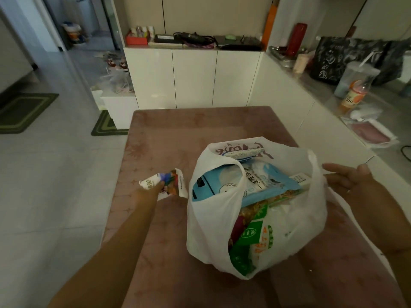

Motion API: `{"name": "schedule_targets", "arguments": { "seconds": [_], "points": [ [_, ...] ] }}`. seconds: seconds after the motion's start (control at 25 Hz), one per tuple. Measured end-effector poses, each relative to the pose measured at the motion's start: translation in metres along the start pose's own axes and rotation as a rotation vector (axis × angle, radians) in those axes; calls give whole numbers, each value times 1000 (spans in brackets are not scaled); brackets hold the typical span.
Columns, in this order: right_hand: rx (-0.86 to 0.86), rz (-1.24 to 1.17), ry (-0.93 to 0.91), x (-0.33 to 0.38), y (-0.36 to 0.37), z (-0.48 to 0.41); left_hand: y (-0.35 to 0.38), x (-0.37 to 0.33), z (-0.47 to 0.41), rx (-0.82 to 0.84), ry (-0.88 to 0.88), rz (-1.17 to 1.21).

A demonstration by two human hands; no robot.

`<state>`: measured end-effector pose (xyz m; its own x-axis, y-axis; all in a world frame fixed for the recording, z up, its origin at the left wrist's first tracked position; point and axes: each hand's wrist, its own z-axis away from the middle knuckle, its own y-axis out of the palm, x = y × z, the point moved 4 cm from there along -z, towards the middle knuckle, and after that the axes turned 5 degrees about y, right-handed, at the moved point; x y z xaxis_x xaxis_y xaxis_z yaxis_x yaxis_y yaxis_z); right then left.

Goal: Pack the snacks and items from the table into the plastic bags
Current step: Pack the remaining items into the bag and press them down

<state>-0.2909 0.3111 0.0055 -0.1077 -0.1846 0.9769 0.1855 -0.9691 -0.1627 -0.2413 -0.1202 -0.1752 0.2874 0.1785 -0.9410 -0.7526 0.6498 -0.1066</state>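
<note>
White cabinets and a cluttered side counter frame the pink patterned bench (169,134), on which a white plastic carrier bag (295,223) stands, already well filled. A pale blue flat packet (262,183) lies across its mouth, and a green and white printed pouch (249,243) is pressed against its near wall.

The left hand (153,190) is closed around a small white snack packet with colourful printing (169,183), held just beside the bag's left handle loop (224,172). The right hand (351,181) is open, fingers spread, at the bag's right edge; whether the film is actually touched cannot be told.

The bag appears nearly full, so the main risk is judged to be the opening. With the mouth not pulled wide, the packet could catch on the handle loop or land on the blue packet and slide back out. A push against the unsupported left wall could also tip the bag, since only thin film holds the load upright. The packet itself looks light and crushable, so a tight squeeze could damage it.
</note>
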Motion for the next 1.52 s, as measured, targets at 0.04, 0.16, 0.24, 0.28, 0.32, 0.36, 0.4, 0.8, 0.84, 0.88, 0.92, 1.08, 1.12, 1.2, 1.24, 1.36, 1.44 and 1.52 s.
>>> {"name": "schedule_targets", "arguments": {
  "seconds": [0.04,0.16,0.24,0.28,0.32,0.36,0.4,0.8,0.84,0.88,0.92,1.08,1.12,1.2,1.24,1.36,1.44,1.52],
  "points": [
    [25,104,-59,7,1,2,-9,-18,5,-57,7,32],
    [136,200,-138,27,6,7,-24,-90,31,-122,44,91],
    [146,183,-148,33,1,4,-19,-141,58,-31,114,89],
    [110,155,-155,35,-4,1,-11,-164,77,33,143,85],
    [60,129,-160,36,-9,-3,-2,-182,94,101,178,68],
    [26,89,-161,36,-14,-7,11,-198,112,158,213,37],
    [12,29,-139,33,-19,-13,25,-212,130,204,254,-11],
    [65,-486,9,25,-10,-48,161,-162,198,427,282,-557],
    [73,-476,-8,26,-10,-47,159,-145,190,395,272,-652],
    [76,-464,-23,26,-10,-46,154,-131,182,364,291,-777],
    [79,-454,-33,26,-10,-46,148,-121,178,332,324,-917],
    [62,-388,-30,24,-10,-50,141,-128,181,126,770,-1330],
    [53,-381,-28,24,-9,-50,148,-130,185,178,923,-1377],
    [39,-377,-26,25,-8,-48,165,-118,195,514,1036,-1406],
    [41,-361,-25,25,-7,-46,170,-105,197,679,995,-1437],
    [30,-280,-26,25,-4,-39,171,-80,189,811,927,-1474],
    [20,-248,-31,27,-1,-34,171,-77,188,819,888,-1484],
    [9,-240,-44,30,0,-31,170,-86,194,841,854,-1468]
  ]
}}
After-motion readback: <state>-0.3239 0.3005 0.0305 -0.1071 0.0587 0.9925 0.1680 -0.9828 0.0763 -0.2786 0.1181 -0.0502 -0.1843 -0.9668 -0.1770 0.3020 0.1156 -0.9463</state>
